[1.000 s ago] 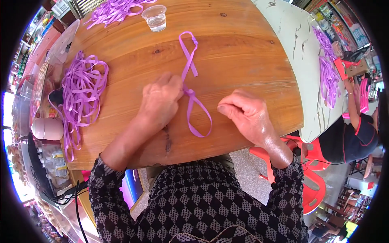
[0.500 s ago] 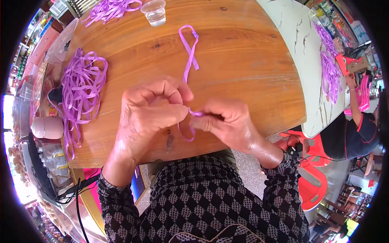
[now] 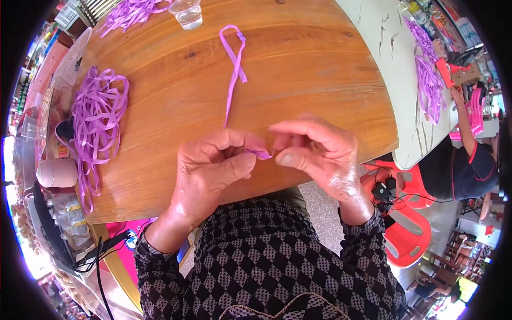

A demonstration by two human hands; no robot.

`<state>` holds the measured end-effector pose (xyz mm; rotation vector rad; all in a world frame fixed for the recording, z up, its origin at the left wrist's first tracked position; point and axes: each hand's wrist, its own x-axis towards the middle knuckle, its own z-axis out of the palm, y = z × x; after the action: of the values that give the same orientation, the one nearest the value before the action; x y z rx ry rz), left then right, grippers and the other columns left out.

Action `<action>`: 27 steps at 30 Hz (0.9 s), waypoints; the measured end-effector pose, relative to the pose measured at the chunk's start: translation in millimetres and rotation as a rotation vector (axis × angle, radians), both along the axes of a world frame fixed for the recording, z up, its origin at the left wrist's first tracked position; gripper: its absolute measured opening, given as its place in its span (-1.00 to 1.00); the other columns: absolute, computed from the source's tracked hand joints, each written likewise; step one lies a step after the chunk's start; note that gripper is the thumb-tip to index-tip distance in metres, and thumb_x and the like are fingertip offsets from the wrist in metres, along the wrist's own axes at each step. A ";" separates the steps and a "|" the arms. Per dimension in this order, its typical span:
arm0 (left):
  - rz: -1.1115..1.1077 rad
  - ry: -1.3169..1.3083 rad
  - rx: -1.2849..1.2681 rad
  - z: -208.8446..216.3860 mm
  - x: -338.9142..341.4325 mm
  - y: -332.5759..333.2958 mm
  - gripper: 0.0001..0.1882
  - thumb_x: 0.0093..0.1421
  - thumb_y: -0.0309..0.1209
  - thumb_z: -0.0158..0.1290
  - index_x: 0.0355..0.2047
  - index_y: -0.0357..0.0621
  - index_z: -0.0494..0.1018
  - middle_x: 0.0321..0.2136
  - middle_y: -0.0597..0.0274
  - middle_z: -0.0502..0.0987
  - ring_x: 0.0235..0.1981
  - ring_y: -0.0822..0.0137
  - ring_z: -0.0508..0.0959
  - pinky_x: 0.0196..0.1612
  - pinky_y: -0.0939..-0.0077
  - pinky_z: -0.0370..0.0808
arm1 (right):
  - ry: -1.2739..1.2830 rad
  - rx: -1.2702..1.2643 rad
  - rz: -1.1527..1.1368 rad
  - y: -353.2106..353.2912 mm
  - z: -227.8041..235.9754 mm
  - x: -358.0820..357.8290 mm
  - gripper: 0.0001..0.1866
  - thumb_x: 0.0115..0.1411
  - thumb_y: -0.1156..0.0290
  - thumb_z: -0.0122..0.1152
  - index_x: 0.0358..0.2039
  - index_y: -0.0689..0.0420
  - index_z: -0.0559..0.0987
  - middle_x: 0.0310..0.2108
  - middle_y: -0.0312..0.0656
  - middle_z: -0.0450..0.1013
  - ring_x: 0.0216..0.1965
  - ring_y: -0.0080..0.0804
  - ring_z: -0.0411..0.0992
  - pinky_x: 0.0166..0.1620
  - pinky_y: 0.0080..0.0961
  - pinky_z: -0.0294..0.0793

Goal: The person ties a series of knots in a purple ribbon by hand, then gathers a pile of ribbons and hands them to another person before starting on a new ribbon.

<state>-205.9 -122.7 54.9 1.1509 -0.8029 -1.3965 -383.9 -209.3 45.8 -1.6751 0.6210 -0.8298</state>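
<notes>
Easing the half-open, apparently empty right hand (image 3: 326, 153) off the purple ribbon (image 3: 231, 87) now, leaving its near end pinched in the left hand (image 3: 209, 161).

A red chair (image 3: 399, 234) stands on speckled floor (image 3: 326, 208), with perhaps a bright window (image 3: 9, 154) leftward.

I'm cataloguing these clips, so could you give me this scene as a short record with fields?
left hand: pinches a purple ribbon
right hand: thumb and forefinger apart, near the ribbon; contact unclear
ribbon: runs from the left hand along the wooden table, far end looped
left heap: purple ribbons at the table's left edge
far heap: more ribbons, left of the cup
cup: clear, holds clear liquid
right heap: ribbons on the white table
</notes>
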 end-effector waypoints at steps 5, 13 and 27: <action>0.012 -0.169 -0.079 6.3 -9.8 4.6 -0.77 0.13 -0.59 -0.02 -0.17 -0.32 0.42 -0.34 0.26 0.51 -0.39 0.58 0.42 -0.34 0.71 0.39 | -0.015 -0.082 -0.004 8.8 -1.2 9.1 -0.79 -0.02 0.59 0.24 -0.31 0.30 0.52 -0.47 -0.24 0.42 -0.46 -0.62 0.34 -0.41 -0.70 0.30; 0.030 -0.064 0.078 0.9 -1.4 9.5 -0.73 0.04 -0.55 0.07 -0.20 -0.31 0.45 -0.43 0.21 0.52 -0.52 0.57 0.42 -0.47 0.76 0.35 | -0.095 0.284 -0.191 11.7 -5.8 4.2 -0.92 0.08 0.54 0.17 -0.44 0.30 0.53 -0.56 -0.26 0.43 -0.53 -0.61 0.36 -0.42 -0.71 0.33; -0.077 -0.140 0.184 -7.6 6.9 14.3 -0.87 0.04 -0.46 0.12 -0.43 -0.27 0.53 -0.59 0.29 0.51 -0.67 0.65 0.29 -0.59 0.78 0.19 | -0.099 0.291 -0.287 16.7 -11.7 2.9 -0.89 0.09 0.50 0.17 -0.43 0.29 0.52 -0.56 -0.30 0.43 -0.54 -0.68 0.32 -0.47 -0.77 0.26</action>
<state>-199.0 -108.4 47.4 1.3848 -0.8374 -1.4895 -381.0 -192.6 34.1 -1.2915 0.8820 -0.9683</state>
